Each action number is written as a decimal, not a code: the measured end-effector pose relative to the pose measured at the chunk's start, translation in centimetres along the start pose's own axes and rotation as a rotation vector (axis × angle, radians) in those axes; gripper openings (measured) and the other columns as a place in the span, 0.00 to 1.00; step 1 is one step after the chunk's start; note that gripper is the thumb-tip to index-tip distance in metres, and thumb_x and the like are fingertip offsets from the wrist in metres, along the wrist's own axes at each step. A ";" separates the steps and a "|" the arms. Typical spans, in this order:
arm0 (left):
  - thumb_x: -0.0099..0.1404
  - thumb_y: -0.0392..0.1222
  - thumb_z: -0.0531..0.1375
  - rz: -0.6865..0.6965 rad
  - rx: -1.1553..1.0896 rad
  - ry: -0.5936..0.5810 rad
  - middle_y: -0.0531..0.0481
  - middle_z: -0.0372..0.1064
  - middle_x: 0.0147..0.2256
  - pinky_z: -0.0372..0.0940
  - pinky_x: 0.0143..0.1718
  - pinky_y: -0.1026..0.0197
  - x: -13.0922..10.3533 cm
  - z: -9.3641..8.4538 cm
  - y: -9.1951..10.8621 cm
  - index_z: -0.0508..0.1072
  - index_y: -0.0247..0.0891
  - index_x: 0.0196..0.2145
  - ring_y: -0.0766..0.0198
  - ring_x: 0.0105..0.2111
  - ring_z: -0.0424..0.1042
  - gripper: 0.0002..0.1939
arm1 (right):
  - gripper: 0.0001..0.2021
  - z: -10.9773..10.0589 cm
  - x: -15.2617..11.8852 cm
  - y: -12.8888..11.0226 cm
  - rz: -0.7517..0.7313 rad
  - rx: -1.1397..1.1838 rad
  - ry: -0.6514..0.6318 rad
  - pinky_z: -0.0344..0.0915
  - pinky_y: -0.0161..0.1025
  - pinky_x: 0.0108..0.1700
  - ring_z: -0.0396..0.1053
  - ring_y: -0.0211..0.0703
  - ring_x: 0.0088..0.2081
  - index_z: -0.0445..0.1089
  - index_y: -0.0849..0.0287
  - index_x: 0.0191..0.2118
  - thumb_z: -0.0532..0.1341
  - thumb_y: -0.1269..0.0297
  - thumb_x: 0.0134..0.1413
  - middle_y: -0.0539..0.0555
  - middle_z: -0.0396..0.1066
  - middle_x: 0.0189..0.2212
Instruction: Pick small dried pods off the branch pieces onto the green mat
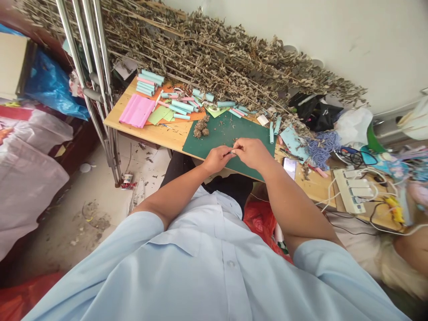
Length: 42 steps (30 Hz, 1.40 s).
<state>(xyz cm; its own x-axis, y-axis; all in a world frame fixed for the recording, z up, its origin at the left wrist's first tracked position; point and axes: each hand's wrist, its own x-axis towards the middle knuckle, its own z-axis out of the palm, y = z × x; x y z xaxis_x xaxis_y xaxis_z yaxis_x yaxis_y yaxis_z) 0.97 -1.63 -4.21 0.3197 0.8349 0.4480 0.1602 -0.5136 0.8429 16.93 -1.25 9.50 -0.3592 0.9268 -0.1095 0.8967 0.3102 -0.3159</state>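
Over the near edge of a green cutting mat (239, 127), my left hand (216, 159) and my right hand (251, 152) meet, fingertips pinched together. Both are closed on something small and pale that the fingers mostly hide; I cannot make out its kind. Beyond my left hand, several brown balls of crushed dried plant (201, 126) lie on the mat. Light blue paper rolls (182, 107) and a few pink ones are scattered behind it. Two more blue rolls (274, 129) are at the mat's right side.
Dried leafy stalks (214, 49) are heaped along the wall. Pink paper (137, 110) lies on the wooden table (115, 111) at left, near metal crutches (90, 58). To the right are a phone (289, 167), blue yarn (323, 146) and a power strip (349, 189) with cables.
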 end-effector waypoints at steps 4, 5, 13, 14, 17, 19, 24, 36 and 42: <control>0.78 0.54 0.57 -0.003 -0.006 0.001 0.46 0.76 0.36 0.68 0.44 0.60 0.0 -0.1 0.2 0.81 0.36 0.47 0.61 0.39 0.75 0.20 | 0.09 0.0 -0.1 0.2 -0.095 0.009 -0.007 0.66 0.43 0.46 0.74 0.49 0.41 0.80 0.56 0.39 0.60 0.69 0.60 0.56 0.80 0.40; 0.78 0.54 0.57 -0.009 -0.005 0.002 0.46 0.77 0.36 0.68 0.44 0.60 0.1 0.0 0.2 0.81 0.36 0.47 0.61 0.39 0.75 0.20 | 0.10 0.0 -0.2 0.3 -0.112 0.022 -0.007 0.67 0.43 0.47 0.74 0.49 0.42 0.80 0.56 0.39 0.60 0.70 0.60 0.56 0.80 0.41; 0.77 0.54 0.58 -0.042 -0.015 -0.006 0.45 0.79 0.39 0.69 0.47 0.59 0.1 0.1 0.3 0.81 0.36 0.48 0.60 0.41 0.76 0.19 | 0.13 0.2 -0.5 1.2 -0.162 0.040 -0.012 0.68 0.43 0.51 0.75 0.50 0.46 0.83 0.56 0.40 0.59 0.70 0.63 0.57 0.81 0.43; 0.77 0.53 0.58 -0.042 -0.019 -0.007 0.45 0.79 0.39 0.69 0.47 0.59 0.1 0.1 0.3 0.81 0.37 0.48 0.60 0.41 0.76 0.19 | 0.13 0.2 -0.5 1.2 -0.164 0.042 -0.019 0.69 0.42 0.51 0.76 0.49 0.46 0.83 0.56 0.40 0.59 0.70 0.63 0.56 0.81 0.43; 0.77 0.52 0.58 -0.027 -0.030 -0.003 0.45 0.78 0.38 0.69 0.46 0.59 0.0 0.1 0.3 0.81 0.36 0.48 0.61 0.41 0.76 0.18 | 0.12 0.3 -0.5 1.1 -0.166 0.037 -0.031 0.69 0.42 0.51 0.76 0.49 0.46 0.84 0.55 0.39 0.60 0.69 0.63 0.56 0.81 0.43; 0.77 0.52 0.58 -0.018 -0.030 -0.003 0.45 0.78 0.37 0.68 0.46 0.59 0.0 0.1 0.2 0.81 0.36 0.47 0.61 0.40 0.75 0.18 | 0.12 0.3 -0.4 1.0 -0.165 0.023 -0.035 0.68 0.42 0.52 0.76 0.49 0.46 0.84 0.56 0.39 0.60 0.69 0.63 0.56 0.81 0.43; 0.77 0.51 0.58 -0.030 -0.030 0.000 0.45 0.77 0.37 0.69 0.45 0.59 0.0 0.0 0.2 0.81 0.36 0.47 0.61 0.39 0.75 0.18 | 0.11 0.1 -0.6 0.5 -0.151 0.017 -0.031 0.69 0.43 0.51 0.76 0.49 0.45 0.83 0.56 0.40 0.61 0.69 0.63 0.57 0.80 0.43; 0.77 0.51 0.58 -0.027 -0.032 0.016 0.46 0.76 0.36 0.69 0.45 0.59 0.1 -0.2 0.7 0.81 0.36 0.45 0.61 0.39 0.74 0.17 | 0.14 0.1 -2.1 1.5 -0.177 0.075 0.066 0.70 0.44 0.52 0.76 0.49 0.46 0.83 0.54 0.43 0.58 0.68 0.64 0.56 0.81 0.44; 0.78 0.50 0.57 -0.016 -0.014 0.004 0.45 0.77 0.37 0.68 0.46 0.59 0.0 -0.1 0.2 0.81 0.36 0.46 0.61 0.40 0.75 0.17 | 0.15 0.3 -1.8 0.9 -0.137 -0.081 -0.008 0.69 0.45 0.51 0.76 0.51 0.47 0.83 0.55 0.45 0.58 0.68 0.65 0.58 0.80 0.45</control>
<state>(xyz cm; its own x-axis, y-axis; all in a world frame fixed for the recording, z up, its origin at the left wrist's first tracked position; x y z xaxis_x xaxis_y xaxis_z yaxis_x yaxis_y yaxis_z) 0.95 -1.75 -3.99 0.3137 0.8439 0.4353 0.1525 -0.4972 0.8541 18.29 -2.68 9.08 -0.4811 0.8731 -0.0785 0.8571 0.4496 -0.2515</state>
